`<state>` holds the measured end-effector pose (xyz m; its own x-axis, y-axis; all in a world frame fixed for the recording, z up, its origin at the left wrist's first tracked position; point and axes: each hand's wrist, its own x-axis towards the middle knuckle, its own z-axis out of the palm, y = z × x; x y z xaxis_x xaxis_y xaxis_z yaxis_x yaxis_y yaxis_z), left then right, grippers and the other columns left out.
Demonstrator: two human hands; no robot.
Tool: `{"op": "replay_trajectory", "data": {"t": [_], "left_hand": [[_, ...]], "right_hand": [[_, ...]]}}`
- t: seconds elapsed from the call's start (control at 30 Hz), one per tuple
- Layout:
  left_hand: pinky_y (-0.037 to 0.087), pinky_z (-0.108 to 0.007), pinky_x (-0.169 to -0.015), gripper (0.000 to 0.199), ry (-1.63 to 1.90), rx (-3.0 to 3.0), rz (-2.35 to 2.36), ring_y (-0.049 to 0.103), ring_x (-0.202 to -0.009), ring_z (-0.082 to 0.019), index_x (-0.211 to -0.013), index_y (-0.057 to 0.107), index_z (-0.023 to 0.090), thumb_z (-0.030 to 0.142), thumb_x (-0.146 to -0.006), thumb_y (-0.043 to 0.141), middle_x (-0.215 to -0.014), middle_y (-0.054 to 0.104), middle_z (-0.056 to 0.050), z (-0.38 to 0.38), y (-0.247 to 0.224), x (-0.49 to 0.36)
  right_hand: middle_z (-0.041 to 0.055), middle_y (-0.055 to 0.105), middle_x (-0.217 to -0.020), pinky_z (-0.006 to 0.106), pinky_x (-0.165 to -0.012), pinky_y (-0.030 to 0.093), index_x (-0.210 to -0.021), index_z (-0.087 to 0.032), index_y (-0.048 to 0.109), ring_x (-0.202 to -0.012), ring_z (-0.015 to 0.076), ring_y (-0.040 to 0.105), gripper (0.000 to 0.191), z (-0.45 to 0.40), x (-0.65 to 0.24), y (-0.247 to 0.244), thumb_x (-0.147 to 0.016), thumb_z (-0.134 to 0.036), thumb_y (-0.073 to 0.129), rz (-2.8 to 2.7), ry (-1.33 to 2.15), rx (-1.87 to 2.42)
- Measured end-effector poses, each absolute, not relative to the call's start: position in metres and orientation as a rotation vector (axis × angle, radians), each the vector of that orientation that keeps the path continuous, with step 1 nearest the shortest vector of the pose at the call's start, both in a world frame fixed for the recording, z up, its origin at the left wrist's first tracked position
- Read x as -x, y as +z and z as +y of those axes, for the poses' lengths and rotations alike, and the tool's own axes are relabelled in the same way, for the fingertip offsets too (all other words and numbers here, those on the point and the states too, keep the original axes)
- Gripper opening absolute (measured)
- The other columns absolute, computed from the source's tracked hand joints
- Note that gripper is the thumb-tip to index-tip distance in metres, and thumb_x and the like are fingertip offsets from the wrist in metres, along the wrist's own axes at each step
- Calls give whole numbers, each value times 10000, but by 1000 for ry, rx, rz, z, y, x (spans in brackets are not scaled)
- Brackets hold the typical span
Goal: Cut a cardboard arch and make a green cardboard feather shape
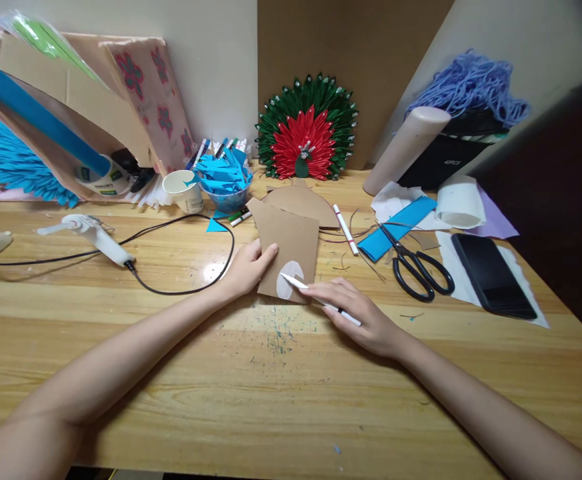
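Observation:
A piece of brown cardboard [291, 233] is gripped along its left edge by my left hand [251, 268], thumb on top. Near its lower edge is a whitish rounded patch [291, 275]; whether this is paper or colouring I cannot tell. My right hand [355, 313] holds a white marker [295, 282] like a pen, its tip touching the patch. Behind the cardboard lies a rounded brown cardboard piece [303, 200], partly covered. A red and white marker [345, 230] rests to the right of it.
Black-handled scissors [413, 267], a blue folded strip [395, 228] and a phone [493, 275] lie at right. A glue gun [95, 240] with a looping cord is at left. Behind stand a paper cup [183, 192], a bowl of blue scraps [225, 183] and a red-green fan-shaped craft [307, 130].

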<state>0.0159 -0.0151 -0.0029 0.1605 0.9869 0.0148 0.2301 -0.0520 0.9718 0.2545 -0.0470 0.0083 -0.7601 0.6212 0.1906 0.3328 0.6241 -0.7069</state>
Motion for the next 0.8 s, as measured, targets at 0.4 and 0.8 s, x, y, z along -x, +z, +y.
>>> {"op": "replay_trajectory", "data": {"t": [0.4,0.8], "left_hand": [[471,-357,-811,413,986,-1439,1257,589,-985,-261,-1074,596,131,445,-843,459,-1117,641,-111,-15,-4,-16],[463,-358,-817,409,977,-1466,1263,586,-987,-260,-1075,596,129,437,-845,456,-1107,645,-105,-15,-1,-16]], "right_hand": [[38,583,-1230,405,-891,403,-1277,-283,461,-1092,210,520,413,-47,-255,7,-885,-176,388,-2424,881,742],[45,582,-1230,409,-884,407,-1263,-275,477,-1073,213,526,397,-48,-255,9,-889,-175,391,-2354,818,852]]}}
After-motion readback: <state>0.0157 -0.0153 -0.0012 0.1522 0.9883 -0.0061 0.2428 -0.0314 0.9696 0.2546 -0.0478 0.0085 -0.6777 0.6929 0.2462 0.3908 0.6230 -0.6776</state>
